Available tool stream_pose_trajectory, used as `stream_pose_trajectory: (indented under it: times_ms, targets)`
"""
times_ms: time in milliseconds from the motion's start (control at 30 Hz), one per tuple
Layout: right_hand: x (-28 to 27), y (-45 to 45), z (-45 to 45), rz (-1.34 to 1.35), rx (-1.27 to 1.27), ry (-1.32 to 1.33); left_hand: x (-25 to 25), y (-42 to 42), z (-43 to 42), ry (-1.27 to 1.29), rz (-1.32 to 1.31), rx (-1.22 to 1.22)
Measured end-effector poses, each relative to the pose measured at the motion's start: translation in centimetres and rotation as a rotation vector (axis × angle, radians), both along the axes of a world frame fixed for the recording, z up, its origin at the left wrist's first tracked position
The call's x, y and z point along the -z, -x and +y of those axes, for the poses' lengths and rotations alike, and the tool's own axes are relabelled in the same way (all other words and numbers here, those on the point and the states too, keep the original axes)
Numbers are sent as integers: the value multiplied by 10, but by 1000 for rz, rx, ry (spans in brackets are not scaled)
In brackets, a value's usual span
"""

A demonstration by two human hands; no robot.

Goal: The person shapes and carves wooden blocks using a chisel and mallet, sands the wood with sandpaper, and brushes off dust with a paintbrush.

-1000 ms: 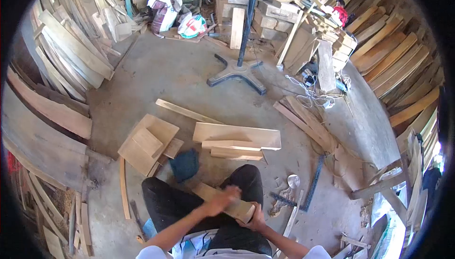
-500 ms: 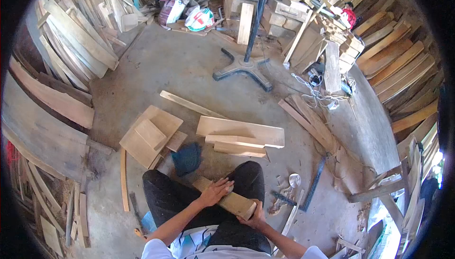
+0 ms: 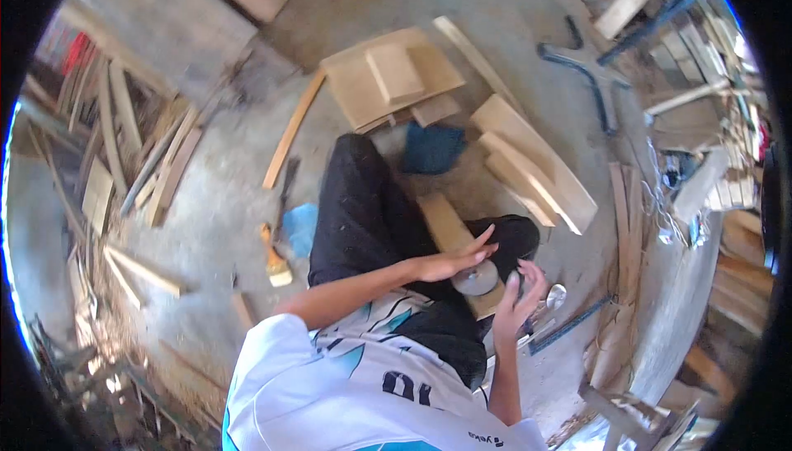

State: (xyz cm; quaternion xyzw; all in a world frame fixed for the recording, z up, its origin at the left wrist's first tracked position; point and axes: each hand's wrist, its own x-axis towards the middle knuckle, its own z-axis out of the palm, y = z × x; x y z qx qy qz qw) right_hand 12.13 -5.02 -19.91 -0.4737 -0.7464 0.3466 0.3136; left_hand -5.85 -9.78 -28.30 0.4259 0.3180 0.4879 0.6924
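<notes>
A wooden block (image 3: 446, 221) lies slanting across my lap, over my dark trousers. On its nearer end rests a round, flat, greyish disc (image 3: 478, 280), with a dull sheen. My left hand (image 3: 452, 264) is stretched out flat just above the block and the disc's far edge; whether it touches them I cannot tell. To the right of the block, my right hand (image 3: 521, 296) is raised with fingers apart and slightly curled, holding nothing. A shiny round metal piece (image 3: 557, 295) is on the floor beyond it.
Cut boards (image 3: 540, 166) and a wide panel (image 3: 351, 80) lie on the floor ahead, with a dark blue cloth (image 3: 431, 150) between. To my left are a paintbrush (image 3: 276, 263) and a light blue piece (image 3: 299, 229). A metal square (image 3: 569, 325) lies right.
My view has swung down and leftward. The right hand has let go of the block's end and lifted away. My left hand has flattened, and the disc on the block now shows.
</notes>
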Motion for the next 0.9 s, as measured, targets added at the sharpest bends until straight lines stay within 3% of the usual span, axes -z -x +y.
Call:
stream_pose_trajectory:
  times_ms: [67,100,167,200,267,300,367,400,433,467,500,533,567,600,633,733,833,900]
  targets:
    - [-10,25,8,-400,-279,-16,4,0,2,103,-147,-82]
    - [6,31,10,-425,-367,-227,-5,6,-1,193,-208,-107]
    - [20,29,11,-658,-475,-226,6,13,-6,232,-145,-114]
    - [24,28,15,-579,-501,-192,26,8,-11,77,76,-341]
    - [23,26,20,-558,-501,-103,-7,52,-47,-202,890,-489]
    - [18,28,19,-572,-498,-81,-47,80,-68,-164,932,-697]
    - [11,29,16,-581,-500,-53,-48,122,-110,201,819,-1030]
    - [10,30,15,-578,-504,-40,-12,143,-139,353,542,-1265]
    - [13,29,16,-572,-503,-49,26,167,-176,568,469,-1426]
    - [9,32,18,-603,-525,-20,73,178,-214,707,793,-1611]
    - [2,36,22,-633,-542,8,134,187,-268,871,1052,-1574]
    - [-1,36,31,-612,-599,-11,175,197,-322,1078,1577,-1038]
    - [4,34,43,-628,-604,4,215,192,-363,1525,1552,-766]
    - [11,28,52,-653,-596,30,257,185,-395,1602,1645,-859]
    - [26,19,57,-614,-568,-44,216,160,-384,1591,1770,-671]
    - [16,19,37,-593,-652,-68,228,167,-406,1310,1676,-790]
    - [-1,13,20,-486,-746,-128,228,182,-409,1386,1177,-630]
    - [-1,12,30,-423,-751,168,235,191,-421,1197,1249,-597]
